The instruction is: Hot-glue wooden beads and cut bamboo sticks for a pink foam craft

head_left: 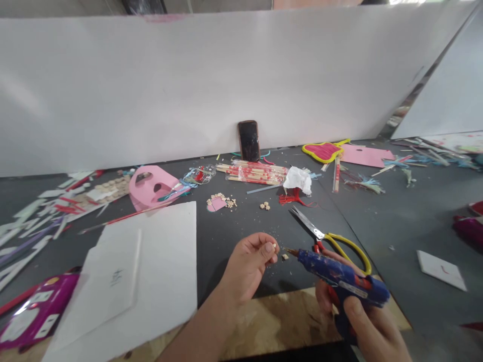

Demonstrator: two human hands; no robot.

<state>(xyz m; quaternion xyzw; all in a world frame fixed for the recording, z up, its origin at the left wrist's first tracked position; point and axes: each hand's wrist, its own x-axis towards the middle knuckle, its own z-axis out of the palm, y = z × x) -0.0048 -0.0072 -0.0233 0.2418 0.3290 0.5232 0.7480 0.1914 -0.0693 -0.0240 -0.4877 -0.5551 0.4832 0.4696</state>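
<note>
My left hand (pixel 252 261) is closed in a pinch on a small pale wooden bead (pixel 274 246) at the middle of the table. My right hand (pixel 360 314) grips a blue glue gun (pixel 335 274), its nozzle pointing left at the left fingertips with a short gap between. Just under the nozzle, a little cluster of beads (pixel 285 257) lies on the dark tabletop. Another cluster of beads (pixel 264 206) sits farther back. Beside it on the left, loose beads (pixel 231 202) surround a pink paper piece (pixel 216 203). Scissors with yellow handles (pixel 349 246) lie partly behind the glue gun.
White sheets (pixel 166 261) cover the left front, near a purple case (pixel 41 306). A phone (pixel 249 141) leans on the white partition (pixel 188 90). Wrapped sticks (pixel 252 172), crumpled tissue (pixel 298 180) and a pink mask-like cutout (pixel 154 187) lie along the back. A white tile (pixel 441 270) is at right.
</note>
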